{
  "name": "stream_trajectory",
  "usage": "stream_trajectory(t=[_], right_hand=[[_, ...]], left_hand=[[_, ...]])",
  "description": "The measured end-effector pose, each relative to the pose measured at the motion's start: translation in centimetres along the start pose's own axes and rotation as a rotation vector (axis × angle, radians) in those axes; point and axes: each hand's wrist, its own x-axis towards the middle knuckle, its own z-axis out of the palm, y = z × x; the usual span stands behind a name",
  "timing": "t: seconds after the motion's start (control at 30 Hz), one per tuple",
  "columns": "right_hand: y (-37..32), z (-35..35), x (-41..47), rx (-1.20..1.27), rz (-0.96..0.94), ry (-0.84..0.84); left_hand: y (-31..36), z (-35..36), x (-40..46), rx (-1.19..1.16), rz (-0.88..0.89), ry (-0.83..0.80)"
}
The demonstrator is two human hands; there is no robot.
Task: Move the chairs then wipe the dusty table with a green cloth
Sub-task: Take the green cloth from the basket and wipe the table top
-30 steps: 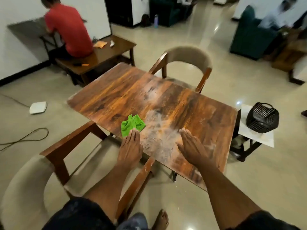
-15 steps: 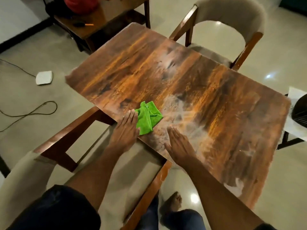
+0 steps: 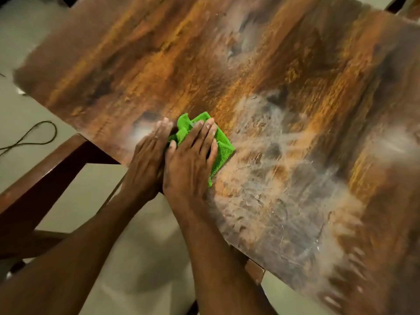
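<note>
A bunched green cloth [image 3: 223, 143] lies on the wooden table [image 3: 204, 64] near its front edge. My right hand [image 3: 189, 164] rests flat on top of the cloth, fingers straight. My left hand [image 3: 147, 162] lies flat on the table just left of the cloth, its fingertips touching the cloth's left side. Grey-white dust [image 3: 272, 160] covers the table surface right of the cloth and toward the near right edge. A wooden chair [image 3: 45, 178] with a pale seat stands below the table's front edge, under my arms.
A black cable [image 3: 29, 136] lies looped on the pale tiled floor [image 3: 20, 42] at the left. Part of another chair's frame [image 3: 395, 5] shows at the top right corner.
My right hand has moved left from the dusty patch onto the cloth. My left hand has slid up beside it. The view has moved closer and lower over the table.
</note>
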Motion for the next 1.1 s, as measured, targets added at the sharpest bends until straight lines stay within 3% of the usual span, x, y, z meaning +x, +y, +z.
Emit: stream_trajectory(t=[0.1,0.27,0.37,0.57,0.8,0.93,1.1], right_hand=[[1.6,-0.2,2.7,-0.047,-0.025,0.062],[7.7,-3.7,12.0,-0.15,-0.014,0.216],[10.2,-5.2,15.8,-0.217,-0.024,0.208],[8.5,-4.0,10.6,-0.263,0.009,0.244],[5.1,-1.8,-5.0,-0.207,0.007,0.03],[6.6,-2.0,-1.7,-0.203,0.008,0.072],[11.2,-5.5,9.8,-0.21,0.063,0.233]], left_hand=[[0.0,0.5,1.8,-0.026,-0.014,0.029],[-0.4,-0.9,7.1,0.139,0.173,-0.153],[-0.7,-0.9,10.3,0.215,0.272,-0.23],[-1.0,-0.4,10.5,0.23,0.312,-0.223],[-0.9,-0.2,10.8,0.256,0.311,-0.209],[-0.9,-0.1,10.7,0.263,0.313,-0.212],[-0.7,-0.4,10.4,0.253,0.313,-0.21]])
